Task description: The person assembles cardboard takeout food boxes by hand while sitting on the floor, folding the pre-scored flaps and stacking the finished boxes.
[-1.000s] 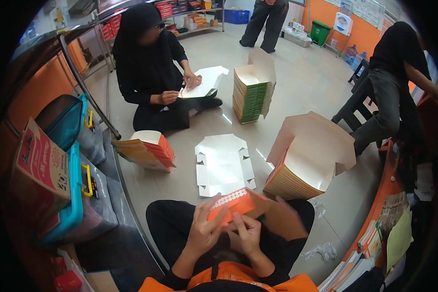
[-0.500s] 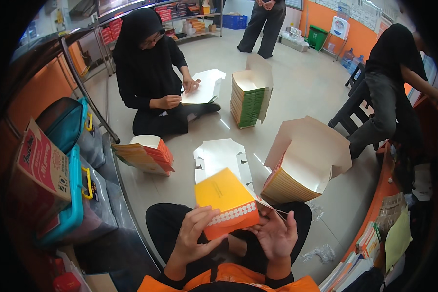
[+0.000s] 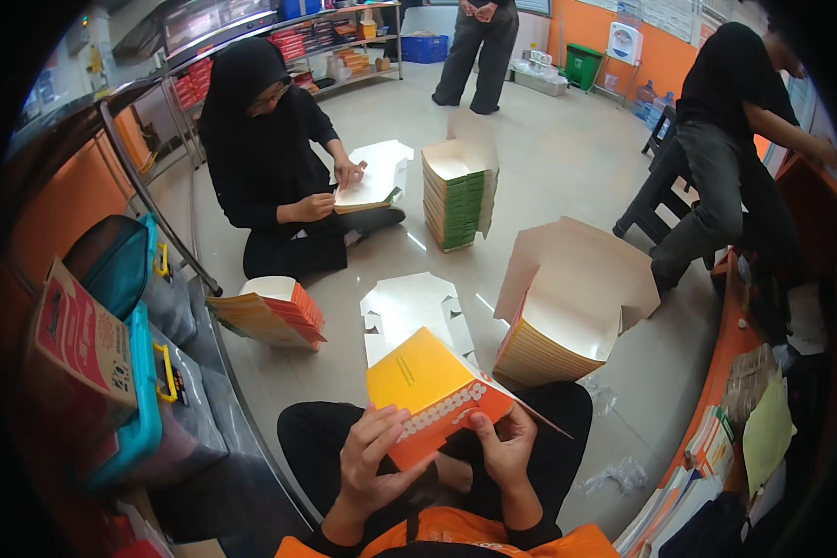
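A box (image 3: pixel 419 372), yellow on one face and orange with a row of white dots on another, is held tilted between both hands above the lap. The left hand (image 3: pixel 370 454) grasps its left end, fingers on the card and thumb along the lower edge. The right hand (image 3: pixel 507 448) pinches the right end, thumb on the orange face, other fingers partly hidden; a thin flap (image 3: pixel 546 418) extends rightward just above this grip. Directly beyond the box, and partly covered by it, a white blank (image 3: pixel 407 305) lies flat on the floor. Beyond the grip to the right stands a large stack (image 3: pixel 547 349) of open boxes; to the left, an orange stack (image 3: pixel 295 314); farther ahead, a green stack (image 3: pixel 458 209), near a seated co-worker (image 3: pixel 256 153) handling white card (image 3: pixel 374 175).
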Demonstrator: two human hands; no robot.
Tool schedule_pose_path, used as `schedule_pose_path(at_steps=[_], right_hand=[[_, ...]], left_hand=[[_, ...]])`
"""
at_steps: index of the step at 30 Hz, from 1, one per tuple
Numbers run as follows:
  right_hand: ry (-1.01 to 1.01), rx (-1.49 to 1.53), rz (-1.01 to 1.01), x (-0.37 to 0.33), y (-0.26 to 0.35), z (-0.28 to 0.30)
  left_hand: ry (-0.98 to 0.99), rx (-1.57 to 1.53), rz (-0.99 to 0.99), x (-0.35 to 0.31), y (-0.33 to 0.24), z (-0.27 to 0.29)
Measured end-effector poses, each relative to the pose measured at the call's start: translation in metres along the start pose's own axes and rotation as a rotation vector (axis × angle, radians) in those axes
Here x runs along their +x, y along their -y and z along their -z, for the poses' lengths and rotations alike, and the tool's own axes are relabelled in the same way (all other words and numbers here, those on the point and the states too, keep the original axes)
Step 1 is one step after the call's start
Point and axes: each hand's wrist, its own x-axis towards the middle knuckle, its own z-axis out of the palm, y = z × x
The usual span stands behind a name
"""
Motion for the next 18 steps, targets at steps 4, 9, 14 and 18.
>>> schedule_pose_path(at_steps=[4,9,14,18], right_hand=[[0.004,0.309,-0.149,-0.007,-0.009,-0.002],[0.01,0.672,-0.292,-0.001,-0.002,-0.01],[0.041,0.452,-0.23,0.02,0.012,0.008],[0.082,-0.078,-0.082,0.019,0.012,0.028]], left_hand=[[-0.085,-0.041,0.043,-0.01,-0.013,-0.025],[-0.086,0.0,0.066,-0.005,-0.026,-0.048],[-0.049,-0.121,0.167,0.016,-0.014,-0.067],[-0.148,-0.532,0.409,0.045,-0.015,-0.082]])
